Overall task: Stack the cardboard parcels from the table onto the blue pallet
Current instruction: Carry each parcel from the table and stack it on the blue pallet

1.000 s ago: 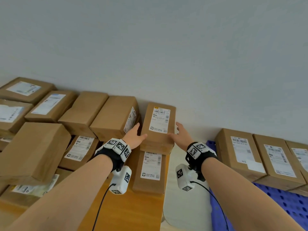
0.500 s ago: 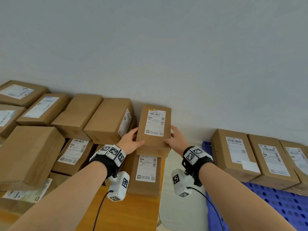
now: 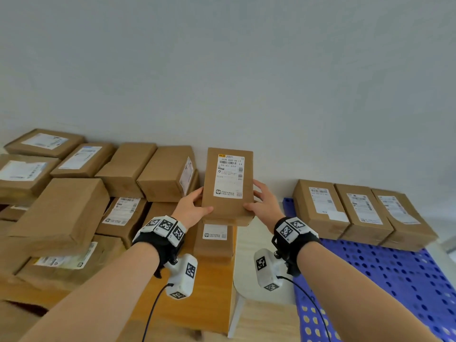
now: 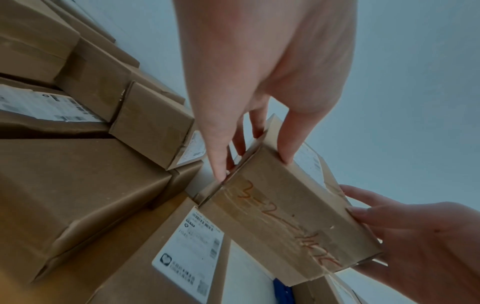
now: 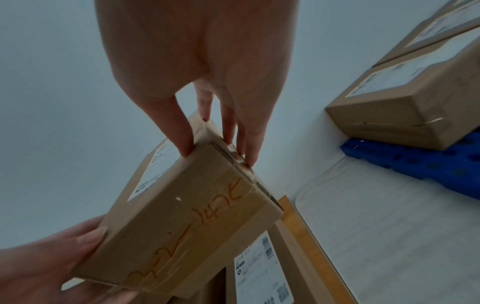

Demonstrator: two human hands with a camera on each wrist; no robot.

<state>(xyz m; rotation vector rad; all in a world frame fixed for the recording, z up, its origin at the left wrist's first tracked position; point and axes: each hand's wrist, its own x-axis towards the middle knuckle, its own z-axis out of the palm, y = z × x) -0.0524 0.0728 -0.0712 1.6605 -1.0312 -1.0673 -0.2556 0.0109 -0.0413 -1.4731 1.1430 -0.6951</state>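
Parcel with a white shipping label sits lifted at centre, clear of the labelled box beneath it on the table. Left hand grips its side from 9 o'clock, thumb on top and fingers curled along the flank. Right hand mirrors this from 3 o'clock, fingers wrapped round the opposite edge. Orange handwriting crosses the taped near end. More brown boxes crowd the table toward 9 o'clock. At 3 o'clock, the blue pallet carries three labelled parcels in a row against the wall.
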